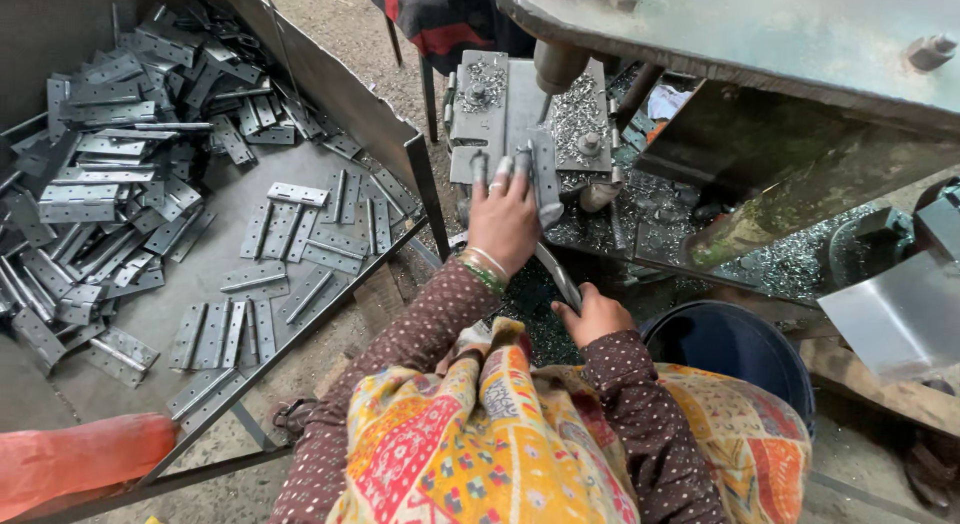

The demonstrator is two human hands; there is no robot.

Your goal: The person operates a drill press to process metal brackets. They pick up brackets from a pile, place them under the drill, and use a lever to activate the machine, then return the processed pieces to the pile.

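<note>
Metal workshop, drill press over a jig, steel shavings, tray heaped with hinges

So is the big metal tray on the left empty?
No, the tray holds a heap of grey metal hinges.

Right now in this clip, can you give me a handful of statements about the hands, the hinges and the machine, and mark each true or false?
1. The left hand presses a hinge on the drill press bed. True.
2. The right hand is raised above the machine. False: it sits low near the person's lap, gripping a thin metal lever.
3. The tray at left holds many grey metal hinges. True.
4. The bucket by the right hand is red. False: it is dark blue.
5. Metal shavings lie on the machine bed. True.
</note>
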